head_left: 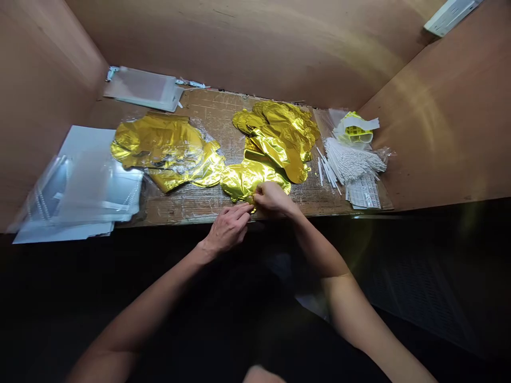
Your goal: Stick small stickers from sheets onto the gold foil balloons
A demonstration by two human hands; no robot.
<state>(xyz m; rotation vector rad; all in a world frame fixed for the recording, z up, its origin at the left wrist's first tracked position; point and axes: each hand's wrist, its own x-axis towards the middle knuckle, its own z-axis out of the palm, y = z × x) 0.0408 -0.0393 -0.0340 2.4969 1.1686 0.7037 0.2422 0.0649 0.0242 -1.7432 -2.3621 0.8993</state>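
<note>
A flat gold foil balloon (243, 178) lies at the front edge of the work surface, its narrow end toward me. My right hand (274, 198) is closed in a pinch at that near end; its fingertips are partly hidden. Beside it, my left hand (229, 226) holds the same end, fingers together and their tips on the foil. Behind and to the right is a loose pile of flat gold balloons (289, 130). To the left, more gold foil balloons (159, 141) lie stacked, partly under clear plastic.
Clear plastic sleeves (88, 181) lie at the left, with another stack of sleeves (139, 88) at the back. A bundle of thin white sticks or straws (351, 159) sits at the right, near a yellow item (357, 133). Brown walls (239, 48) enclose the surface.
</note>
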